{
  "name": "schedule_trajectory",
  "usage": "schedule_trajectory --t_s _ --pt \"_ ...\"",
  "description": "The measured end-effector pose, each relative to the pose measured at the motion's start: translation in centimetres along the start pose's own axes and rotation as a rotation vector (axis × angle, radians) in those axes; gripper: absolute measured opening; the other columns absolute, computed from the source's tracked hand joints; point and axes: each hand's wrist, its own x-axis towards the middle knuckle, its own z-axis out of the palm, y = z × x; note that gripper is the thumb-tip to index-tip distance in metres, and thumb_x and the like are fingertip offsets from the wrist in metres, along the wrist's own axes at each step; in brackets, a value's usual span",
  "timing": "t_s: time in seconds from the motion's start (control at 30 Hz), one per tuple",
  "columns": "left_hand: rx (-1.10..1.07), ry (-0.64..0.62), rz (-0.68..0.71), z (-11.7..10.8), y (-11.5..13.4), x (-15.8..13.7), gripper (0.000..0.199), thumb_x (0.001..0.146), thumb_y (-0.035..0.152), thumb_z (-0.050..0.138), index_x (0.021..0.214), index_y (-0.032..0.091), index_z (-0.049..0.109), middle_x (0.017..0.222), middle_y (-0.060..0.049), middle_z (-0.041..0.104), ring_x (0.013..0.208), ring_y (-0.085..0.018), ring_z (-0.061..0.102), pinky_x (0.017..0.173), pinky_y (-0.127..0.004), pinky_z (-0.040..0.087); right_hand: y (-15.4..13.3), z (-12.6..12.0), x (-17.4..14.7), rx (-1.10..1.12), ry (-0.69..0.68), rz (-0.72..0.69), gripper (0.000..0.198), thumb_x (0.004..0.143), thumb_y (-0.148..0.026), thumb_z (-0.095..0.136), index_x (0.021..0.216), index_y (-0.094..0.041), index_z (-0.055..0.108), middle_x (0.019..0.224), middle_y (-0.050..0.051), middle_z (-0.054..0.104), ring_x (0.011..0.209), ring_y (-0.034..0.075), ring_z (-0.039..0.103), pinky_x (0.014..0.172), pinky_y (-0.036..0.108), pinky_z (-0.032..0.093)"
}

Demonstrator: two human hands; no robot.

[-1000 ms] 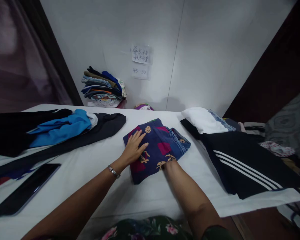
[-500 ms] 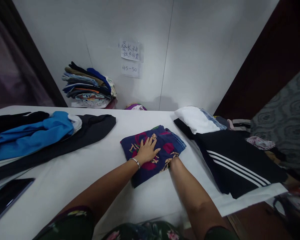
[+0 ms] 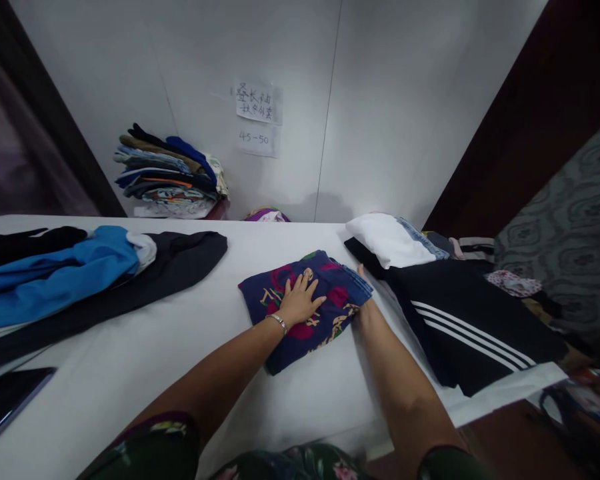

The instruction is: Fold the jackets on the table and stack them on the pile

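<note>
A folded navy garment (image 3: 333,273) with crimson, green and tan print lies on the white table, with denim-blue layered edges at its right side. My left hand (image 3: 300,301), a bracelet at its wrist, rests flat on top of it with the fingers spread. At the right edge of the garment is my right hand (image 3: 367,308), turned on its side. Its thumb stretches out past the blue edge, while its other fingers are mostly hidden by the cloth.
Black trousers with white stripes (image 3: 473,327) lie at the right, a white garment (image 3: 390,240) behind them. Blue (image 3: 90,263) and dark grey clothes (image 3: 190,257) spread over the left side. A phone-like dark device (image 3: 13,403) lies front left. Folded clothes (image 3: 173,173) are stacked by the wall.
My right hand has moved out from beneath the garment's front edge to its right edge, so the thumb now shows. My left hand stays on the cloth. The view has shifted slightly.
</note>
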Motion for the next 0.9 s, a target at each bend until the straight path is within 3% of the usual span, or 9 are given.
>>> schedule_trajectory --t_s 0.1,0.23,0.33,0.47,0.53,0.63,0.7,0.83,0.9 --pt "0.013 -0.009 0.003 0.3 0.0 0.1 0.07 0.089 0.06 0.033 0.145 0.019 0.035 0.158 -0.013 0.011 0.143 -0.034 0.014 0.111 -0.061 0.009 2.7 -2.5 0.7 0.17 -0.02 0.095 0.099 0.088 -0.044 -0.029 0.131 0.009 0.042 0.119 0.027 0.06 0.104 0.021 0.064 0.086 0.036 0.045" --pt "-0.061 -0.082 -0.026 -0.6 0.4 0.5 0.07 0.088 0.062 0.032 0.144 0.02 0.036 0.158 -0.011 0.01 0.143 -0.034 0.012 0.111 -0.061 0.007 4.1 -4.4 1.3 0.126 0.142 0.208 0.075 0.095 -0.059 0.02 0.134 -0.002 0.048 0.125 0.023 0.059 0.113 0.025 0.06 0.095 0.04 0.045" --pt "-0.178 -0.081 -0.071 -2.6 0.2 0.7 0.065 0.091 0.059 0.026 0.144 0.022 0.035 0.157 -0.009 0.017 0.144 -0.029 0.015 0.113 -0.056 0.012 2.7 -3.0 1.0 0.008 0.217 0.092 0.066 0.086 -0.056 0.05 0.135 -0.011 0.049 0.139 0.017 0.048 0.13 0.027 0.044 0.108 0.041 0.033" --pt "-0.104 0.127 -0.198 -5.3 -2.5 -0.3 0.058 0.093 0.053 0.027 0.139 0.021 0.042 0.155 -0.011 0.025 0.143 -0.025 0.018 0.114 -0.05 0.015 1.0 0.7 0.5 -0.336 0.175 -0.188 0.065 0.089 -0.057 0.043 0.143 -0.022 0.039 0.154 0.009 0.024 0.143 0.025 0.017 0.115 0.047 0.015" --pt "-0.008 0.15 -0.325 -5.7 -4.5 -1.2 0.06 0.091 0.053 0.032 0.139 0.018 0.043 0.154 -0.014 0.026 0.143 -0.028 0.018 0.113 -0.053 0.015 1.5 2.0 0.6 -0.482 0.08 -0.13 0.067 0.09 -0.06 0.038 0.146 -0.023 0.033 0.156 0.008 0.018 0.144 0.027 0.01 0.114 0.053 0.008" --pt "0.034 0.029 -0.426 -4.9 -6.8 -2.5 0.059 0.089 0.053 0.036 0.136 0.018 0.045 0.15 -0.015 0.034 0.14 -0.031 0.026 0.11 -0.057 0.02 3.5 3.0 1.3 -0.588 -0.105 0.104 0.073 0.09 -0.065 0.033 0.147 -0.02 0.03 0.155 0.01 0.021 0.143 0.03 0.013 0.113 0.055 0.009" --pt "-0.01 -0.04 -0.44 -4.1 -7.5 -2.9 0.056 0.089 0.053 0.035 0.133 0.02 0.049 0.147 -0.014 0.04 0.137 -0.03 0.032 0.109 -0.056 0.022 4.7 3.3 1.9 -0.596 -0.166 0.18 0.075 0.089 -0.067 0.032 0.148 -0.02 0.028 0.155 0.01 0.021 0.143 0.031 0.014 0.113 0.054 0.012" --pt "-0.065 -0.005 -0.488 -3.6 -8.0 -3.1 0.057 0.089 0.054 0.032 0.133 0.022 0.049 0.148 -0.011 0.038 0.138 -0.027 0.03 0.11 -0.053 0.022 5.5 2.5 2.1 -0.524 -0.157 0.142 0.069 0.09 -0.063 0.034 0.145 -0.023 0.035 0.154 0.008 0.025 0.143 0.03 0.016 0.113 0.052 0.013" --pt "-0.096 0.07 -0.546 -4.0 -8.6 -3.3 0.058 0.09 0.053 0.03 0.134 0.019 0.049 0.15 -0.012 0.036 0.139 -0.028 0.029 0.11 -0.05 0.024 5.9 1.4 1.7 -0.462 -0.046 0.154 0.062 0.091 -0.059 0.037 0.141 -0.023 0.041 0.154 0.008 0.026 0.143 0.028 0.017 0.114 0.05 0.014"
